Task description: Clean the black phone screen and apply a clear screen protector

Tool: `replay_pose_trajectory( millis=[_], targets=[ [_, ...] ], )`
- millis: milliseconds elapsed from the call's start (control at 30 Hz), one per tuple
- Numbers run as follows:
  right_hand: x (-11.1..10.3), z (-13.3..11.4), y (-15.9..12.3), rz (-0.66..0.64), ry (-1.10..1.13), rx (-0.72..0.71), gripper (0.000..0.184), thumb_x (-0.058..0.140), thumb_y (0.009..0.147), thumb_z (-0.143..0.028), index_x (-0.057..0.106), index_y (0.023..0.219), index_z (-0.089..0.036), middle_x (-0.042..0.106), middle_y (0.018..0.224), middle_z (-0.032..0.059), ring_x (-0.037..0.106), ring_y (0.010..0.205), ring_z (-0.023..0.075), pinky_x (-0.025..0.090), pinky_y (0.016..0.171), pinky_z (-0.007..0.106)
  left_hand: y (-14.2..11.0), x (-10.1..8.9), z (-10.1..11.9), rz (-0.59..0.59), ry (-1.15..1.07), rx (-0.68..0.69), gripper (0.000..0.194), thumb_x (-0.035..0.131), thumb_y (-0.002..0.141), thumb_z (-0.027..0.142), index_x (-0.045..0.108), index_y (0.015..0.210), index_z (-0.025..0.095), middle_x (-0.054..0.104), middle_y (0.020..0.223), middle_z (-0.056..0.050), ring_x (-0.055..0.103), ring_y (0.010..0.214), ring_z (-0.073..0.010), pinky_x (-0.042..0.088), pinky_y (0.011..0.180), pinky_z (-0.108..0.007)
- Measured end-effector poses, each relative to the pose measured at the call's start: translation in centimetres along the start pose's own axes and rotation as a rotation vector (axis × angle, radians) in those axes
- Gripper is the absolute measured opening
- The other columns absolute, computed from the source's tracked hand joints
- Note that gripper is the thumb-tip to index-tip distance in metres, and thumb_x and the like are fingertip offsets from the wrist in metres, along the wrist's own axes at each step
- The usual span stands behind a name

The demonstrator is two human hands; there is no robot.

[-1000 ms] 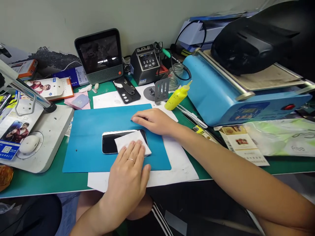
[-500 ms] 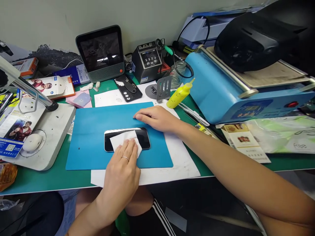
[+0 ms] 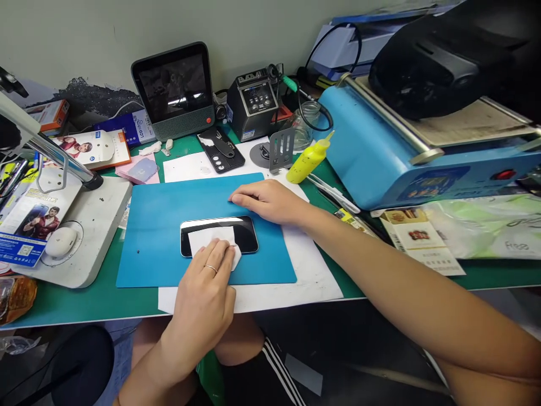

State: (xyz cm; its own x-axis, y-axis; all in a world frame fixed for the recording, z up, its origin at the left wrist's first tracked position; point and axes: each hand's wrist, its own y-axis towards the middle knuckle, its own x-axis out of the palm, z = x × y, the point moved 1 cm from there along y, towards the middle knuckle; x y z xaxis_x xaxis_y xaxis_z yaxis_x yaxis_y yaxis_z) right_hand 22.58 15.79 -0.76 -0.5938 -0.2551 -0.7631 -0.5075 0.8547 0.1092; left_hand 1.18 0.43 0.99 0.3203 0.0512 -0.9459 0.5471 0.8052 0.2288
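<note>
A smartphone with a dark glossy screen lies flat on a blue mat. Over the left and middle of its screen is a white wipe, flat at the far end and bunched near the fingertips. My left hand, wearing a ring, presses the wipe onto the glass with its fingers together. Behind the phone's right end, my right hand rests on the mat's far right part. Its thumb and index finger point left and hold nothing; the other fingers are partly hidden.
Behind the mat lie a black phone back cover and a metal stand. A yellow squeeze bottle leans beside tweezers. A blue machine stands right, a white lamp base left. A smart display stands at the back.
My left hand has drawn slightly toward me and left, and the wipe's near right corner is now bunched under the fingers. My right hand stays put.
</note>
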Motion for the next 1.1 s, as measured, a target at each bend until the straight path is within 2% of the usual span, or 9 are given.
replay_pose_trajectory(
  millis=[167, 333, 467, 567, 667, 767, 867, 967, 1100],
  targets=[
    [-0.6, -0.6, -0.6, -0.102, -0.044, -0.101, 0.049, 0.057, 0.096, -0.062, 0.077, 0.11, -0.019, 0.072, 0.087, 0.0067, 0.064, 0.081, 0.0228, 0.042, 0.074, 0.034, -0.6, -1.0, -0.8, -0.033, -0.01, -0.058, 0.057, 0.039, 0.093, 0.003, 0.058, 0.146, 0.009, 0.057, 0.154, -0.014, 0.052, 0.146, -0.0308, 0.049, 0.122, -0.05],
    [-1.0, -1.2, -1.6, -0.255, -0.1, -0.237, 0.085, 0.07, 0.076, -0.082, 0.065, 0.126, -0.014, 0.066, 0.106, 0.0122, 0.061, 0.093, 0.0284, 0.045, 0.076, 0.037, -0.1, -1.4, -1.5, -0.04, 0.06, -0.118, 0.053, 0.037, 0.099, 0.008, 0.053, 0.15, 0.008, 0.055, 0.155, -0.017, 0.051, 0.146, -0.0313, 0.049, 0.12, -0.05],
    [-0.8, -1.5, -2.1, -0.282, -0.161, -0.265, 0.085, 0.074, 0.075, -0.079, 0.061, 0.125, -0.011, 0.063, 0.112, 0.0158, 0.059, 0.1, 0.0323, 0.047, 0.083, 0.042, 1.1, -0.6, -1.3, -0.021, 0.081, -0.136, 0.053, 0.037, 0.1, 0.009, 0.049, 0.151, 0.004, 0.052, 0.156, -0.021, 0.049, 0.147, -0.0334, 0.047, 0.121, -0.05],
    [-0.6, -1.5, -2.2, -0.262, -0.176, -0.279, 0.085, 0.078, 0.075, -0.072, 0.058, 0.132, -0.012, 0.062, 0.114, 0.0159, 0.059, 0.102, 0.0332, 0.049, 0.087, 0.045, 2.0, 0.9, 0.0, 0.002, 0.112, -0.115, 0.053, 0.045, 0.101, 0.02, 0.048, 0.149, 0.001, 0.052, 0.155, -0.026, 0.047, 0.148, -0.0388, 0.043, 0.123, -0.055],
    [-0.4, -1.5, -2.3, -0.233, -0.165, -0.332, 0.101, 0.078, 0.08, -0.061, 0.035, 0.158, -0.012, 0.061, 0.117, 0.0148, 0.058, 0.102, 0.0322, 0.051, 0.089, 0.047, 2.7, 2.1, 1.8, -0.018, 0.131, -0.048, 0.06, 0.052, 0.101, 0.032, 0.046, 0.149, -0.003, 0.052, 0.153, -0.028, 0.047, 0.148, -0.0427, 0.041, 0.123, -0.059],
    [-0.4, -1.4, -2.3, -0.227, -0.162, -0.364, 0.107, 0.074, 0.085, -0.052, 0.016, 0.167, -0.014, 0.06, 0.111, 0.0116, 0.057, 0.097, 0.0298, 0.052, 0.088, 0.048, 2.8, 2.1, 2.3, -0.052, 0.087, 0.005, 0.062, 0.051, 0.105, 0.041, 0.047, 0.149, -0.002, 0.055, 0.152, -0.026, 0.048, 0.146, -0.0406, 0.042, 0.122, -0.057],
    [-0.4, -1.4, -2.2, -0.241, -0.184, -0.348, 0.114, 0.074, 0.084, -0.061, 0.014, 0.168, -0.013, 0.059, 0.112, 0.0119, 0.056, 0.1, 0.0308, 0.052, 0.09, 0.05, 2.4, 1.2, 1.0, -0.047, 0.07, -0.029, 0.06, 0.047, 0.108, 0.045, 0.049, 0.147, 0.001, 0.056, 0.149, -0.026, 0.053, 0.14, -0.0392, 0.047, 0.117, -0.055],
    [-0.5, -1.5, -2.1, -0.247, -0.192, -0.34, 0.122, 0.075, 0.081, -0.069, 0.013, 0.169, -0.012, 0.058, 0.117, 0.0135, 0.056, 0.105, 0.0324, 0.051, 0.094, 0.052, 2.3, 0.8, -0.1, 0.026, 0.144, -0.087, 0.056, 0.041, 0.11, 0.042, 0.047, 0.149, 0.001, 0.055, 0.149, -0.028, 0.052, 0.141, -0.0398, 0.048, 0.115, -0.057],
    [-0.6, -1.8, -2.0, -0.232, -0.174, -0.362, 0.111, 0.075, 0.084, -0.056, 0.016, 0.168, -0.013, 0.059, 0.114, 0.0113, 0.056, 0.101, 0.0296, 0.051, 0.093, 0.049, 3.0, 2.0, 1.1, 0.064, 0.155, -0.038, 0.06, 0.041, 0.11, 0.043, 0.046, 0.149, -0.002, 0.057, 0.149, -0.028, 0.052, 0.142, -0.0417, 0.046, 0.118, -0.058]
  ],
)
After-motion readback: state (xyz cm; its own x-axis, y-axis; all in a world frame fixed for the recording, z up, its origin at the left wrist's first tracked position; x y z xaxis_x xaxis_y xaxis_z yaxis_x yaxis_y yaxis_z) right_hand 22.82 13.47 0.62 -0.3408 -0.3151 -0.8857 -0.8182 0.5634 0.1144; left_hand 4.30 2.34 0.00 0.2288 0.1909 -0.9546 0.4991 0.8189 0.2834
